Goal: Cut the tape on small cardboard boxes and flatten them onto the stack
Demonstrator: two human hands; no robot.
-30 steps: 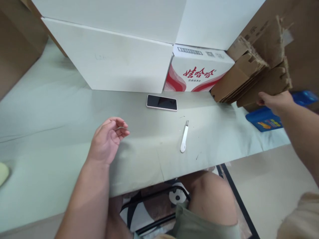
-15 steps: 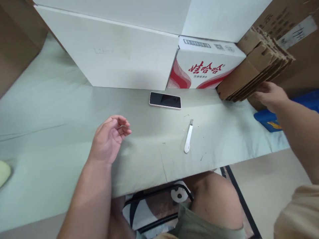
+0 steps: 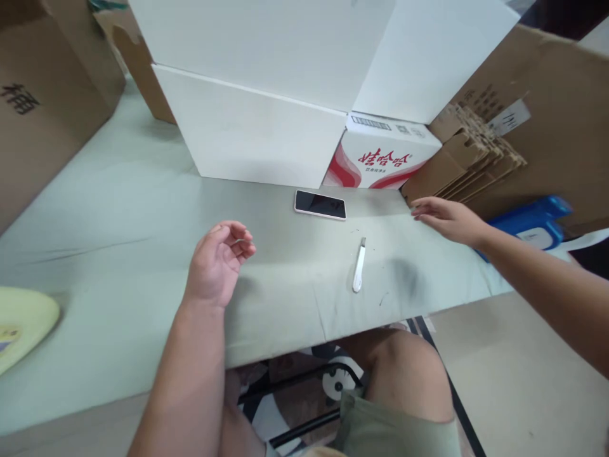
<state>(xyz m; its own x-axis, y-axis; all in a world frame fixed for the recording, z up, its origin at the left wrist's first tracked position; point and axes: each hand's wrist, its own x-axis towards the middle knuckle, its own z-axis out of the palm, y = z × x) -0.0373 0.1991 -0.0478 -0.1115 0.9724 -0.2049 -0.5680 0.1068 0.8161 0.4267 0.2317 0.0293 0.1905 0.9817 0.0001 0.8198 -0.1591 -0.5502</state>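
My left hand (image 3: 219,263) hovers over the pale green tablecloth (image 3: 271,285), palm turned inward and fingers loosely curled apart, holding nothing. On the right, my right hand (image 3: 445,219) is stretched out with nothing in it, just in front of a stack of folded brown cardboard (image 3: 457,162). Between the hands lies a white utility knife (image 3: 360,266) with its metal tip pointing away from me. Farther back a smartphone (image 3: 320,205) rests dark screen up.
White boxes (image 3: 257,133) stand along the back, beside a red-and-white carton (image 3: 380,155). A blue container (image 3: 533,225) is behind my right forearm. Large brown boxes (image 3: 47,95) stand at the left, and a pale yellow rounded object (image 3: 28,317) lies near the left edge.
My right hand has come away from the cardboard stack, moving left and toward me. The left hand keeps its pose. The view has shifted, showing more of the back and left.
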